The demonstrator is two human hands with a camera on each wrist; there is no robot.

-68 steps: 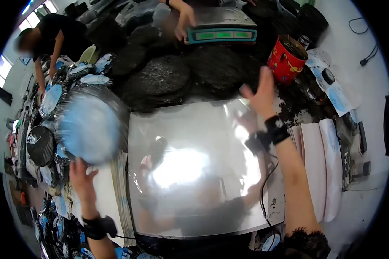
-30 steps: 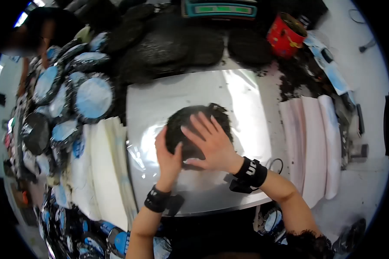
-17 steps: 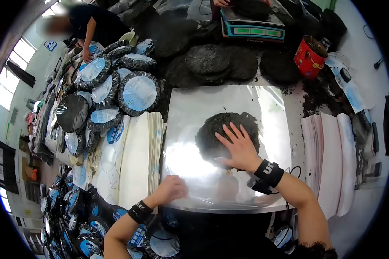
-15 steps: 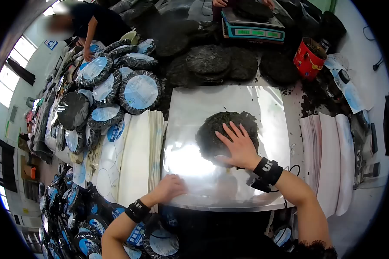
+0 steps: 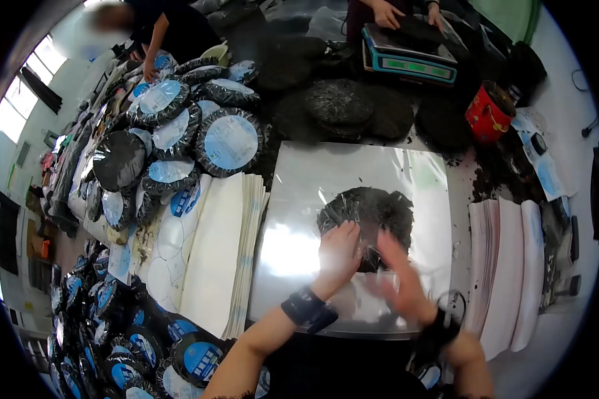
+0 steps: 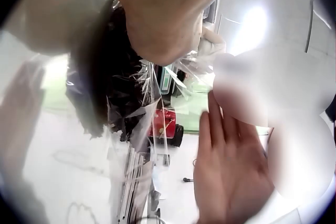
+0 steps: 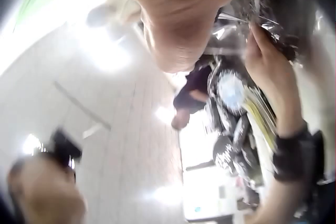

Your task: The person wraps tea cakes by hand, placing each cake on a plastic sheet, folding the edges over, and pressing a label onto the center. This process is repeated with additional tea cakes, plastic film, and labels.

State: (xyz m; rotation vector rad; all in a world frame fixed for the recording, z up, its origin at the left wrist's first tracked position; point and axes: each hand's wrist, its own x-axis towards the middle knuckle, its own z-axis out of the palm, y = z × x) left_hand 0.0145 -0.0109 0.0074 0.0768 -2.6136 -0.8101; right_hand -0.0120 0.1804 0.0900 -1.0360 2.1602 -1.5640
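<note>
A dark, round cake that looks like dried seaweed (image 5: pixel 396 211) lies on a shiny metal sheet (image 5: pixel 299 179) in the head view. My left hand (image 5: pixel 339 256) is at its near left edge, fingers curled, pinching clear plastic film (image 6: pixel 142 124) drawn up in creases against the cake. In the right wrist view the same left hand (image 7: pixel 273 71) has its fingertips on the gathered film. Blurred in the head view, my right hand (image 5: pixel 402 282) is beside the cake's near right edge. Its fingers are straight in the left wrist view, the palm facing that camera.
Film-wrapped cakes with blue labels (image 5: pixel 231 142) are piled at left, beside a stack of paper sheets (image 5: pixel 209 259). More pale sheets (image 5: pixel 502 266) lie at right. Bare dark cakes (image 5: pixel 339 101), a scale (image 5: pixel 409 56) and a red tin (image 5: pixel 489 112) stand beyond. Another person's hands (image 5: pixel 387 13) work there.
My left hand went from setting down a wrapped cake to pinching film at the dark cake. My right hand, earlier flat on the cake, has lifted off towards its near right.
</note>
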